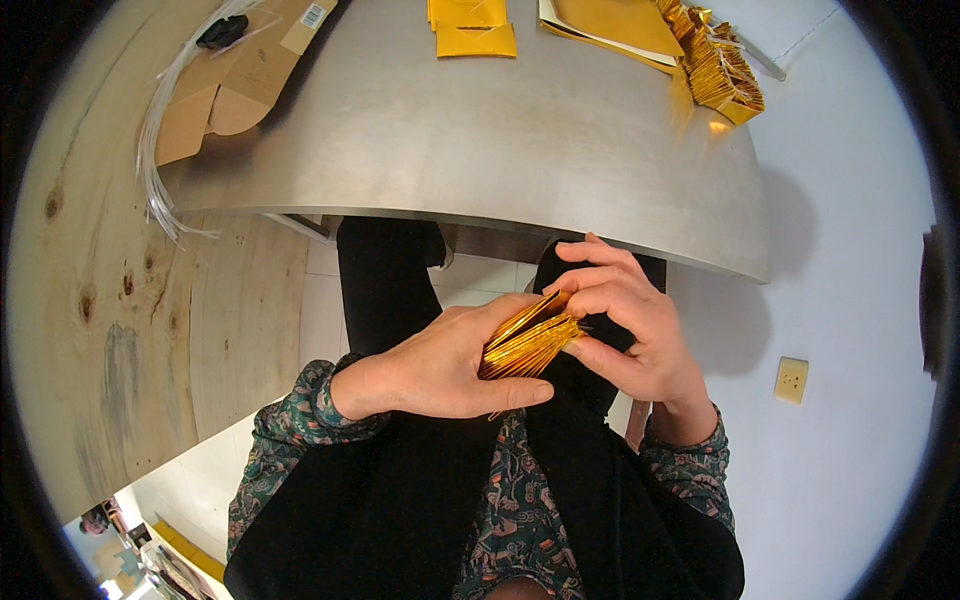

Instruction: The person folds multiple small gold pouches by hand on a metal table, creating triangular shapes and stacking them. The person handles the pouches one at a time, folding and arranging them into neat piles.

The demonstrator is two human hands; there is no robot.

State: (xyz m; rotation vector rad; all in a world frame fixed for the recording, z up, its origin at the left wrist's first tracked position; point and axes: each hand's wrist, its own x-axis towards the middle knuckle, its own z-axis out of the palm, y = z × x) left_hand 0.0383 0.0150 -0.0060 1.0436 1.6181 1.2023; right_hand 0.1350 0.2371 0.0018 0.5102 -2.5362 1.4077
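Observation:
A thick bundle of shiny gold foil paper (530, 348), its thin layers fanned like pleats, is held over my lap. My left hand (440, 362) is closed around the bundle's left side, thumb along the near edge. At its right end, the thumb and forefinger of my right hand (640, 335) pinch the edges of the layers, while the other fingers curl above. A small dark tip (586, 326) shows beside the right fingertips; I cannot make out what it is.
Ahead stands a metal table (440, 130) with a curved edge. On it lie yellow-gold packets (475, 40), gold sheets (615, 28) and a pleated gold foil bundle (725, 75). At left are a cardboard box (235, 85), white strands (150, 150) and a wooden board (130, 290). A wall (850, 250) rises at right.

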